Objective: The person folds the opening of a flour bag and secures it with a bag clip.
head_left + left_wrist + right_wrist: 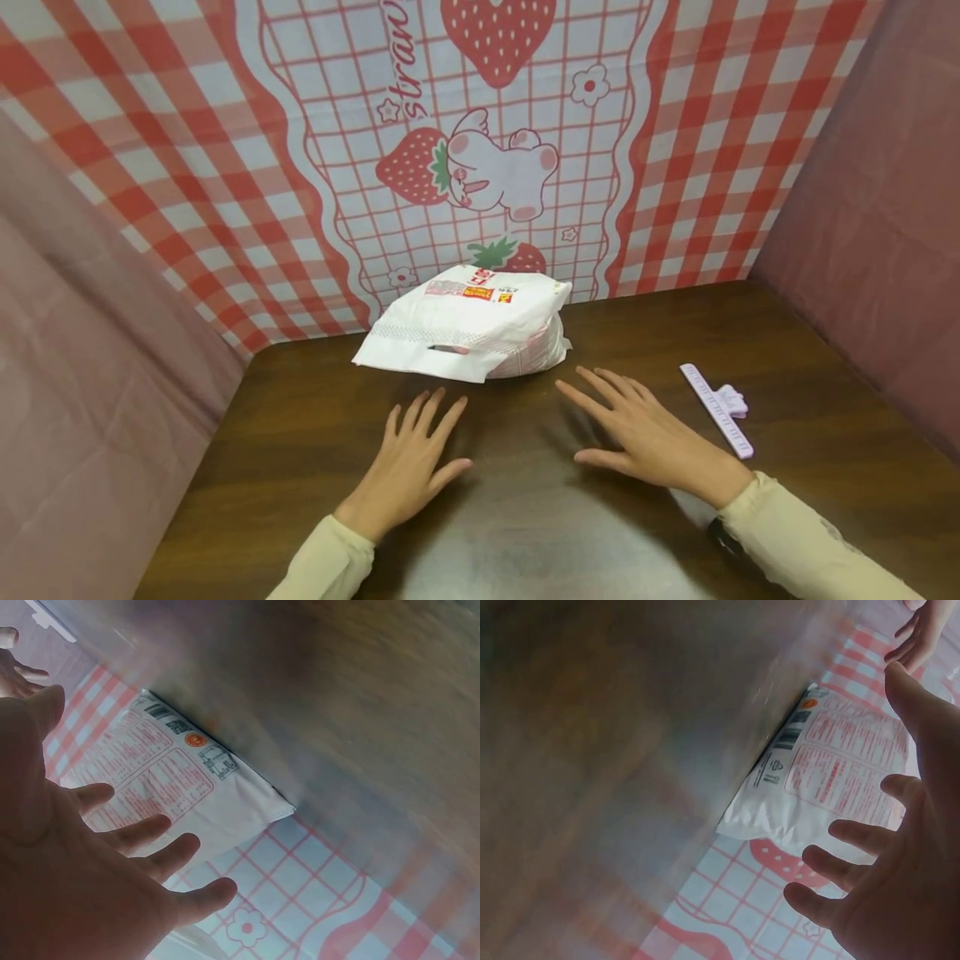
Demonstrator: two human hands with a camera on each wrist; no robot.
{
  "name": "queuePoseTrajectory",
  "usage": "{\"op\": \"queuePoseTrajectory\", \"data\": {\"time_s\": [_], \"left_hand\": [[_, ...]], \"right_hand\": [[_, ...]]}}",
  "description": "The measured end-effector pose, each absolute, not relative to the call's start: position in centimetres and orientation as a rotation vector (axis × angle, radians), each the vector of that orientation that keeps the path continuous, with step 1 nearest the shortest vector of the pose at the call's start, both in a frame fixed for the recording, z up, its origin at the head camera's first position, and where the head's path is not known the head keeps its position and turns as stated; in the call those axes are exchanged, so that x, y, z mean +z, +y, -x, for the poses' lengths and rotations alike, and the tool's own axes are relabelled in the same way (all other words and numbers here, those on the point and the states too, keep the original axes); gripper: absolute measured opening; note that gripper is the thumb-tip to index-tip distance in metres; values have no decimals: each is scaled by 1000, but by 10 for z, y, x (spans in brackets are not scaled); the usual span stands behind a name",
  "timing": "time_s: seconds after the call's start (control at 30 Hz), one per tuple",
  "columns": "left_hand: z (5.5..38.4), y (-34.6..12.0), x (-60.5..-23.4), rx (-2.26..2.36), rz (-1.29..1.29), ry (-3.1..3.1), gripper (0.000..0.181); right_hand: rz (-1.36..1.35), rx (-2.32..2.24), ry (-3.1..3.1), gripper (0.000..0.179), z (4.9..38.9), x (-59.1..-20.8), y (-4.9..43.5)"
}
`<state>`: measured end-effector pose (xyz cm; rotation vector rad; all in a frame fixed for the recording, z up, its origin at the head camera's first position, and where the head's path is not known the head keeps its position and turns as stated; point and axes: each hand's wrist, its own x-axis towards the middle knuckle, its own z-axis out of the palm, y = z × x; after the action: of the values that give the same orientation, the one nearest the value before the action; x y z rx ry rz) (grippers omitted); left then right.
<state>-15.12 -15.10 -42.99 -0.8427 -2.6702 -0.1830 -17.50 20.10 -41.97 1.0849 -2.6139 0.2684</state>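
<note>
A white plastic package (465, 321) with red print and a slot handle stands at the back of the brown table, its upper part folded toward me. Red-lined text panels and a barcode show on its near face in both wrist views. My left hand (405, 471) is spread over the table in front of the package's left part, holding nothing. My right hand (645, 433), fingers spread as well, hovers in front of its right side and holds nothing. To the right of that hand lies a pale lilac sealing clip (717, 410) with ruler-like marks along its bar.
Behind the table (510, 517) hangs a red-and-white checked cloth (697, 150) with strawberries and a cartoon rabbit. Pinkish curtains (90, 350) close in the left and right sides. A dark band (723, 537) shows at my right wrist under the cream sleeve.
</note>
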Motion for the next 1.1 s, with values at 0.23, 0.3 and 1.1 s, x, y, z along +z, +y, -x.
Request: {"op": "queuePoseTrajectory", "data": {"time_s": [0.23, 0.3, 1.1], "left_hand": [[163, -157, -425, -211, 822, -2694, 76], [167, -159, -425, -213, 819, -2696, 76], [201, -152, -429, -345, 875, -2685, 76]], "right_hand": [[-1054, 251, -2649, 94, 191, -414, 203], [-1039, 262, -2670, 95, 195, -414, 203], [-970, 482, -2785, 92, 228, -426, 199]]}}
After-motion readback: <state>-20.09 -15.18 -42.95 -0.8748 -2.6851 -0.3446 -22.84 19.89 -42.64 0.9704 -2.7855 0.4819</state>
